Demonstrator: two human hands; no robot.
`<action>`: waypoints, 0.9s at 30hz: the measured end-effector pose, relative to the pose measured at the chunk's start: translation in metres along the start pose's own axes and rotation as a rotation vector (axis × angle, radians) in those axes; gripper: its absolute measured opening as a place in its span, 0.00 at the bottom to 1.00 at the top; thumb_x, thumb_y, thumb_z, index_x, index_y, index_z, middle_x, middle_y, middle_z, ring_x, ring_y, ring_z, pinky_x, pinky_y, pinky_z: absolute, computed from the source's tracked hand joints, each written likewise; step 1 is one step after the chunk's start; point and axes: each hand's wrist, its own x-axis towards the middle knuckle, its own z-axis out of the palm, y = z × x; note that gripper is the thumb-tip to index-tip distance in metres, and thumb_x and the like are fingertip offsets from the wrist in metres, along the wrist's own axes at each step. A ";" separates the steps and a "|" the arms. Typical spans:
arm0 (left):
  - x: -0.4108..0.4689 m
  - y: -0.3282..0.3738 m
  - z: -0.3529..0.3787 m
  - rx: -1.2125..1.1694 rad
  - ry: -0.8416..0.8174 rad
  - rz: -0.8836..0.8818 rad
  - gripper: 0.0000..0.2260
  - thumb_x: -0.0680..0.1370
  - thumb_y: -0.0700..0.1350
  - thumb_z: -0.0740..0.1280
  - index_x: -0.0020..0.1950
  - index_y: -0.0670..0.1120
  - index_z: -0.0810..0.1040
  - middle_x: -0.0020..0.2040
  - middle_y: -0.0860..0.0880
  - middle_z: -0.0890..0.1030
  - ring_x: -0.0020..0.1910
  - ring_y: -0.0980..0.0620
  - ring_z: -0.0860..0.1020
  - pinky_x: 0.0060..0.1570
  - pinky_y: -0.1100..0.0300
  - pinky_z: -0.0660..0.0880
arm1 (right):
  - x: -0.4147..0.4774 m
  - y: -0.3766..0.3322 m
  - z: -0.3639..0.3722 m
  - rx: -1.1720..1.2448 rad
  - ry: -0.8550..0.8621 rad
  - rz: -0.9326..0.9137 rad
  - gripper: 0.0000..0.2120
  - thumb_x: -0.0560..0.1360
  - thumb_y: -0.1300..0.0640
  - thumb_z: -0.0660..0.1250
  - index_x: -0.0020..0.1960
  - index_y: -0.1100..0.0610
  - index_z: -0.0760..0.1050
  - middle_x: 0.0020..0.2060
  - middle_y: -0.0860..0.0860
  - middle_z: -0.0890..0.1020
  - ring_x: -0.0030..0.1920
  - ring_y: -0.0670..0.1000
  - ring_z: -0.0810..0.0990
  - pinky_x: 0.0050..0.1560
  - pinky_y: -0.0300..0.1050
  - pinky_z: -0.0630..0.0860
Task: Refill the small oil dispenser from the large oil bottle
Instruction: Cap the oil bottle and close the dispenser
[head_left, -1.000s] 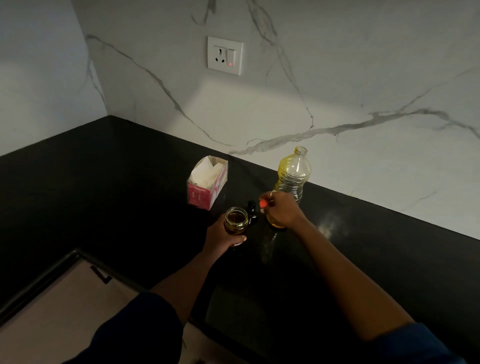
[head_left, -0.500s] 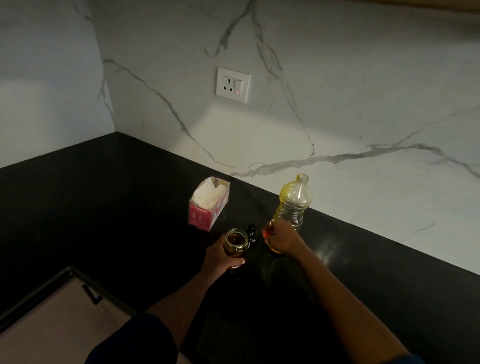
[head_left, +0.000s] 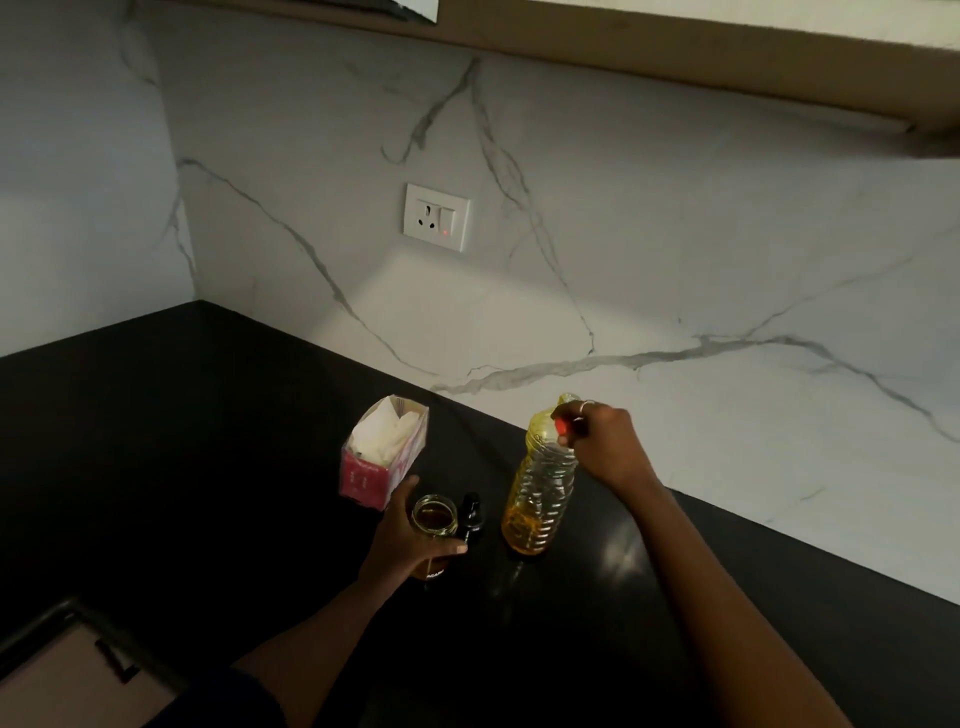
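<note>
- Pink tissue box (head_left: 384, 457): leftmost, on the dark surface (head_left: 156, 467).
- Left hand (head_left: 402, 540): wrapped round the small oil dispenser (head_left: 435, 519), which stands upright and open-mouthed. Its black top (head_left: 471, 517) stands just to the right.
- Large oil bottle (head_left: 540, 493): next right, near upright, oil low.
- Right hand (head_left: 605, 444): at the bottle's neck, fingers curled, pinching a red cap (head_left: 561, 426). It possibly grips the neck too; too dim to tell.
- Relation: the dispenser lies left of and nearer than the bottle's mouth.
</note>
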 end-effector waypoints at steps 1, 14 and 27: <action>0.003 0.008 0.000 0.006 0.021 0.035 0.52 0.57 0.49 0.81 0.74 0.52 0.55 0.74 0.47 0.60 0.72 0.45 0.62 0.67 0.49 0.66 | 0.005 0.001 -0.005 0.000 0.017 -0.003 0.18 0.70 0.74 0.63 0.56 0.61 0.79 0.51 0.58 0.82 0.48 0.53 0.80 0.51 0.36 0.71; 0.043 0.122 0.059 0.100 -0.180 0.253 0.47 0.61 0.56 0.78 0.74 0.52 0.56 0.74 0.49 0.62 0.73 0.46 0.59 0.69 0.48 0.63 | 0.043 0.010 -0.023 -0.178 -0.080 -0.011 0.15 0.74 0.69 0.64 0.59 0.60 0.78 0.55 0.58 0.81 0.55 0.55 0.79 0.59 0.47 0.75; 0.050 0.141 0.082 0.101 -0.196 0.284 0.38 0.65 0.52 0.76 0.70 0.50 0.63 0.64 0.48 0.74 0.62 0.48 0.73 0.61 0.50 0.73 | 0.059 0.011 -0.022 -0.268 -0.244 -0.172 0.16 0.74 0.69 0.66 0.60 0.60 0.78 0.57 0.56 0.81 0.57 0.52 0.79 0.57 0.38 0.72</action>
